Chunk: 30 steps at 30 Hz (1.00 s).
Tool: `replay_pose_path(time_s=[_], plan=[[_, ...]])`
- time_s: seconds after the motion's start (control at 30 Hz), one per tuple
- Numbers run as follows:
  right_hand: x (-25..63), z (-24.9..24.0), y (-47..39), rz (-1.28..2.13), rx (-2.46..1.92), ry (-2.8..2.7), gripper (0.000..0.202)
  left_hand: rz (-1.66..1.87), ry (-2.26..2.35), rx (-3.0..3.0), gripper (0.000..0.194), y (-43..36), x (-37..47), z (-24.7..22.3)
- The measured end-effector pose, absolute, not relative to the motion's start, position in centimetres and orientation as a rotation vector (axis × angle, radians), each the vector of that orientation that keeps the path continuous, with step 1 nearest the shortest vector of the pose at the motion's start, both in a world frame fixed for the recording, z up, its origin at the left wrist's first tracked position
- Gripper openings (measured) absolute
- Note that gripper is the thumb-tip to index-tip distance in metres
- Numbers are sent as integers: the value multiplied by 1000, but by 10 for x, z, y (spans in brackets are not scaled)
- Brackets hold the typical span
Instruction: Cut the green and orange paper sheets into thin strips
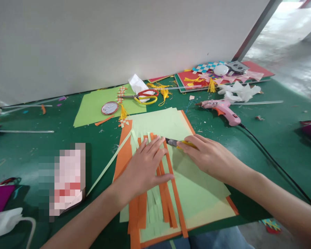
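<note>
My left hand (147, 166) lies flat with fingers spread, pressing on orange paper strips (166, 204) and pale green strips (151, 207). Under them is a stack of pale green paper sheets (202, 186), with orange paper (123, 159) showing at its edges. My right hand (207, 152) is closed around the yellow handle of a utility knife (173, 142). Its dark blade points left, close to the left fingertips and the upper end of an orange strip. Whether the blade touches the paper I cannot tell. One long green strip (109, 164) slants off to the left.
Behind the sheets lie scissors (146, 97), a round tape roll (110, 108), bright green paper (89, 107) and yellow tassels (165, 94). A pink glue gun (224, 109) trails a black cord at right. A blurred-out pink item (69, 176) and a white plug (5, 221) are at left.
</note>
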State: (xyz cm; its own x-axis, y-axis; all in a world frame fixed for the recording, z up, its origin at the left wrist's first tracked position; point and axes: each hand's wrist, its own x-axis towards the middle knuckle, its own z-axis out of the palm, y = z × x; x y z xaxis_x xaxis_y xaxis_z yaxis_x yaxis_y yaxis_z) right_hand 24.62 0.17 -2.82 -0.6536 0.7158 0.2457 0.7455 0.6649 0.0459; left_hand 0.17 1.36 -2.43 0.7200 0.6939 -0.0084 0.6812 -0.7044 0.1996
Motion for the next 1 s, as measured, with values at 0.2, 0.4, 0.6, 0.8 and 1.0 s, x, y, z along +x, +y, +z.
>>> replay_pose_path(time_s=[0.2, 0.4, 0.6, 0.8, 1.0], plan=[[244, -28, 8, -241, -1210, -2683, 31, 88, 1119, 2721, 60, 13, 2, -22], [255, -30, 18, -200, -1367, -2529, 40, 156, 1095, 2703, 60, 11, 1, -25], [258, -26, -3, -218, -1340, -2329, 33, 422, 1062, 2758, 52, 13, -6, -23], [228, -28, -64, 64, -1076, -2565, 43, 813, 1250, 2669, 22, 19, -23, -8], [209, -36, -52, 71, -1084, -2589, 48, 798, 1442, 2689, 21, 27, -31, -12]])
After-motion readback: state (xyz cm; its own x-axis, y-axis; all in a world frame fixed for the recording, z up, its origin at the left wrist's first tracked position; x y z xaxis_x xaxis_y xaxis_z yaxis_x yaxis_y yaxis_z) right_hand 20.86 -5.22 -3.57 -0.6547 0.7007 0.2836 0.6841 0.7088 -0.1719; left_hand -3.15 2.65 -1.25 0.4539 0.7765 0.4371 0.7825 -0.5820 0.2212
